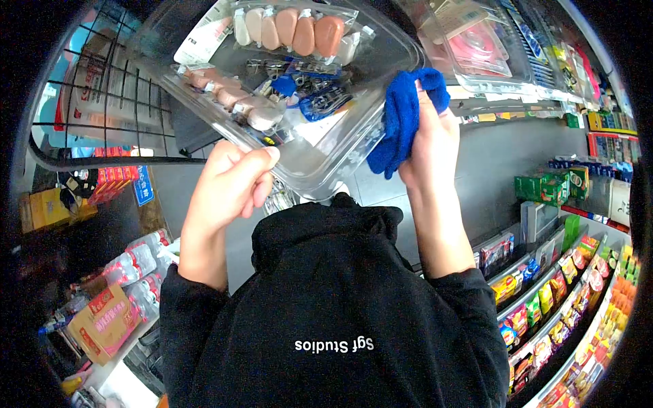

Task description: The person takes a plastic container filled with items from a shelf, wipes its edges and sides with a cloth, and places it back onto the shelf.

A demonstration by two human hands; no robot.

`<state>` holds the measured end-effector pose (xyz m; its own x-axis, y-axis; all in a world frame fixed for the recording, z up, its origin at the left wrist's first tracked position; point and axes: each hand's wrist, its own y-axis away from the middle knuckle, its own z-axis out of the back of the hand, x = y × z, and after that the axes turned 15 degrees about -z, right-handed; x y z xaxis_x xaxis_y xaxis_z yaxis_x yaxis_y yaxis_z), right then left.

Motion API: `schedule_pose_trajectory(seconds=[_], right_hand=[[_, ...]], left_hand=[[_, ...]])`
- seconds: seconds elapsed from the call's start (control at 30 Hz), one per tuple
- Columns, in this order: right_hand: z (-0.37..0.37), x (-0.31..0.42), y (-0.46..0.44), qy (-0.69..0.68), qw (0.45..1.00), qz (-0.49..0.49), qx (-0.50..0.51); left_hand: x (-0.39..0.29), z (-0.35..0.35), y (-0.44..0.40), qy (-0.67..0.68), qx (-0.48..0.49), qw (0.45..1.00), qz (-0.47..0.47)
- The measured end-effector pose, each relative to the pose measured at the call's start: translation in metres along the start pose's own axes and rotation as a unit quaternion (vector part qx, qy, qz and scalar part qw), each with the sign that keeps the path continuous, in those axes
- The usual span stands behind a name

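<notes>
Black hoodie (333,292), six o'clock, is being worn; clear, round-cornered bin (314,175), twelve, is being gripped by left hand (235,178); plush blue cloth (400,122), one o'clock, by right hand (432,146).

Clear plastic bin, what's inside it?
Inside the clear plastic bin are a bag of teardrop-shaped pads, a second bag of pads and small blue packets. Whatever lies underneath them is covered, so I can't see it.

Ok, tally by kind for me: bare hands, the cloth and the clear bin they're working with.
Hands: 2 (left hand, right hand)
Blue cloth: 1
Clear bin: 1
Total: 4
</notes>
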<state>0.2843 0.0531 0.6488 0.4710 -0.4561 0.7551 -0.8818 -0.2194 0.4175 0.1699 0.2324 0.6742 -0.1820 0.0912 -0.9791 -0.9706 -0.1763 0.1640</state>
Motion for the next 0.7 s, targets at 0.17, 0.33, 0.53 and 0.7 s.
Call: schedule_pose_trajectory(seconds=[0.17, 0.33, 0.53, 0.7], right_hand=[[-0.007, -0.036, 0.064, 0.19, 0.965, -0.124, 0.134], [-0.008, -0.039, 0.063, 0.235, 0.918, -0.186, 0.26], [0.019, 0.001, 0.021, 0.066, 0.991, -0.089, 0.069], [0.019, -0.004, 0.022, 0.118, 0.981, -0.112, 0.105]], left_hand=[[-0.001, 0.005, 0.003, -0.021, -0.031, 0.999, 0.012], [-0.004, 0.016, 0.004, -0.054, -0.017, 0.998, 0.009], [-0.003, 0.029, 0.007, -0.053, 0.023, 0.998, 0.021], [-0.002, 0.019, 0.007, -0.041, -0.003, 0.999, 0.009]])
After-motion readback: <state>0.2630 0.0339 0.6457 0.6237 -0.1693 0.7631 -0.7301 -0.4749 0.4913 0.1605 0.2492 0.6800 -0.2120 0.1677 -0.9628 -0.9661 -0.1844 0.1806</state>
